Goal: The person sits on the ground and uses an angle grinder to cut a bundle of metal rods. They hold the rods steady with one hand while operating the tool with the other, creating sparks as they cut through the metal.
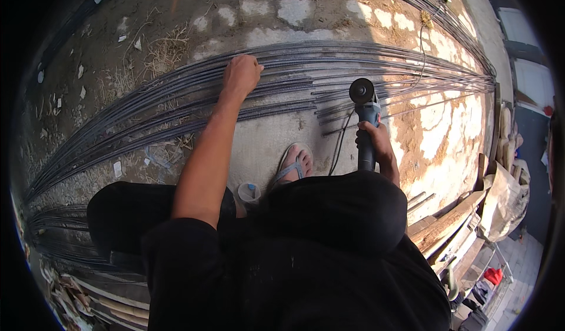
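angle grinder (365, 116) | blue-grey body, dark disc, upright over rod ends | steel rods (147, 110) | long grey bundle, flat on ground
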